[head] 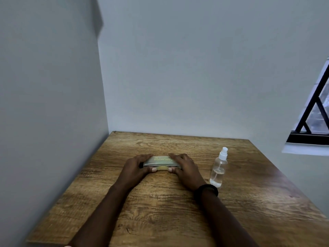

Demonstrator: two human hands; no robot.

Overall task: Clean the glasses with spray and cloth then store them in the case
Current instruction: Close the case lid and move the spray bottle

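A flat grey-green glasses case with yellow lettering on its lid lies in the middle of the wooden table. My left hand grips its left end and my right hand grips its right end, fingers over the lid and thumbs against the front edge. The lid looks down or almost down; a thin yellowish strip shows along the front seam. A clear spray bottle with a white nozzle stands upright just right of my right hand. Neither glasses nor a cloth can be seen.
The table stands in a corner, with a grey wall close on the left and another behind. A window with black bars is at the right. A black band is on my right wrist.
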